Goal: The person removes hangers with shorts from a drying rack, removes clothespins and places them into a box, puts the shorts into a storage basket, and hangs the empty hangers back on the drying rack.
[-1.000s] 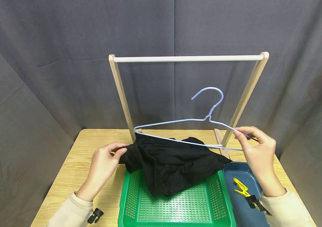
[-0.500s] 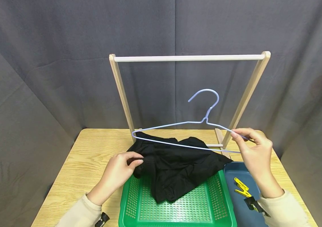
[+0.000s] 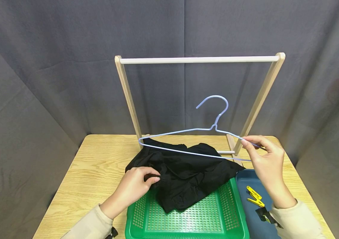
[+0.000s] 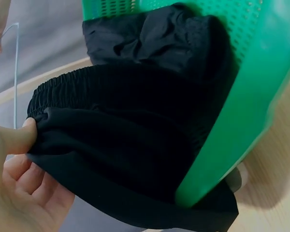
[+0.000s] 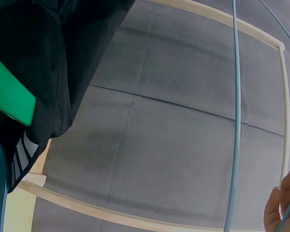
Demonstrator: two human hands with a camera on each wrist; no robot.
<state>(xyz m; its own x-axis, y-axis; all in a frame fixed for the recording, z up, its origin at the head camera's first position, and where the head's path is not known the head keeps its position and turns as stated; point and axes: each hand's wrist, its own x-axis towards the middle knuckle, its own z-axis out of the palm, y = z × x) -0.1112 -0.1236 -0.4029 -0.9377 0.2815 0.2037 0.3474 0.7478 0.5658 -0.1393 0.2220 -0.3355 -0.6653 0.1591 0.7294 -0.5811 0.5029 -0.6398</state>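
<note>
Black shorts (image 3: 184, 179) with a gathered elastic waistband (image 4: 63, 89) lie across the far part of a green basket (image 3: 240, 205) and spill over its back edge. My left hand (image 3: 134, 184) pinches the waistband's edge between thumb and fingers; the left wrist view shows the waist opening spread. A light blue hanger (image 3: 217, 119) is held up behind the basket, hook upward, by my right hand (image 3: 266, 161), which pinches its right shoulder. The hanger's left end is in front of the shorts in the head view. In the right wrist view, white stripes (image 5: 24, 152) mark a corner of the shorts.
A wooden rack with a white bar (image 3: 199, 60) stands behind the basket. To the right is a dark blue tray (image 3: 247, 215) holding yellow clothespins (image 3: 255, 196). Grey curtains (image 3: 67, 83) close off the back and sides of the wooden table (image 3: 88, 172).
My left hand has moved right and nearer with the waistband edge, drawing it over the basket. My right hand and the hanger have shifted slightly left and down.
</note>
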